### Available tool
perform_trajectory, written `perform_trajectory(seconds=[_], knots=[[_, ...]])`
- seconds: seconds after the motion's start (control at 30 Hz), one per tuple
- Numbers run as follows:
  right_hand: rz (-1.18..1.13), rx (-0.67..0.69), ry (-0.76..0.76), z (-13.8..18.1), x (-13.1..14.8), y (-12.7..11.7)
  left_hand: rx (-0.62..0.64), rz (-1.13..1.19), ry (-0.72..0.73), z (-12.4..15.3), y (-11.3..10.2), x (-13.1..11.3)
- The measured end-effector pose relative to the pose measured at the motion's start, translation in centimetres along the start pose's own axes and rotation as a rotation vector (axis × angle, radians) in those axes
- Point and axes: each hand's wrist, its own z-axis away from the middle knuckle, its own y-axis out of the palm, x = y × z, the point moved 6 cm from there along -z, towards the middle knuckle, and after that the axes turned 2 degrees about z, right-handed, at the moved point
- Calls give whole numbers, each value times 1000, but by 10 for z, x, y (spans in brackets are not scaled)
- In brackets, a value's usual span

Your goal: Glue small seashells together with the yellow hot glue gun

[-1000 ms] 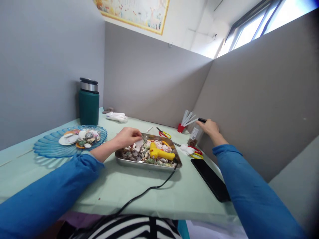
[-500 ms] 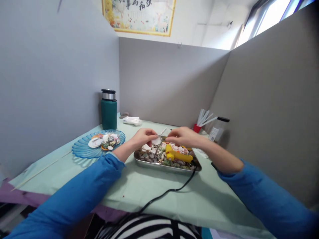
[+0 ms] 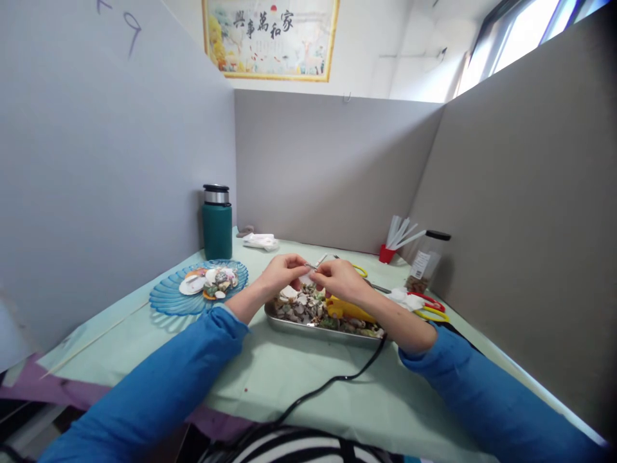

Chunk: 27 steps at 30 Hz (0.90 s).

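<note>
My left hand (image 3: 284, 271) is closed in a pinch on a flat white shell (image 3: 305, 278), held just above the metal tray (image 3: 308, 331). My right hand (image 3: 337, 280) is closed too, thumb and forefinger meeting at the right edge of that shell. The fingers hide part of it. Under both hands, the tray holds many small shells (image 3: 299, 307) and a yellow glue gun (image 3: 349, 310), partly covered by my right wrist. A black cord (image 3: 328, 384) runs from it over the table's front edge.
Left of the tray, a blue scalloped plate (image 3: 166, 292) carries shells, with a green bottle (image 3: 218, 228) behind. At right are a red cup (image 3: 387, 254) of glue sticks, a clear jar (image 3: 428, 260) and red-handled scissors (image 3: 429, 301). Grey panels (image 3: 332, 167) enclose the table.
My right hand has moved left and down to the shell, its fingertips now meeting at the edge. My left hand still holds the shell. The camera view has tilted up slightly.
</note>
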Motion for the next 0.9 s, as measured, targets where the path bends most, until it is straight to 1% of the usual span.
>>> perform_trajectory(seconds=[0.13,0.2,0.23,0.3,0.37,0.43,0.47,0.5,0.53,0.6,0.73,0.83,0.9], knots=[[-87,51,45,-8,2,9,-14,-96,-54,-3,-12,3],[-74,51,38,-10,6,9,-7,-222,-91,-4,-24,1],[-51,43,25,-8,8,8,-1,-321,-109,-4,-33,-1],[4,13,-3,-3,10,2,4,-596,-146,-4,-56,-7],[37,-23,-25,5,9,-6,-4,-896,-189,-2,-85,-14],[55,-44,-28,13,4,-12,-82,-1134,-228,1,-118,-23],[59,-49,-26,17,1,-15,-129,-1222,-244,4,-132,-27],[59,-51,-25,20,-2,-16,-147,-1283,-282,6,-144,-28],[52,-52,-25,22,-5,-18,-158,-1320,-332,10,-153,-28],[24,-54,-20,24,-9,-20,-167,-1376,-429,17,-166,-26],[-31,-64,18,26,-16,-24,-229,-1512,-502,29,-175,-30],[-66,-57,43,27,-21,-25,-115,-1438,-570,35,-177,-30],[-89,-47,68,27,-26,-25,-92,-1363,-543,37,-179,-36]])
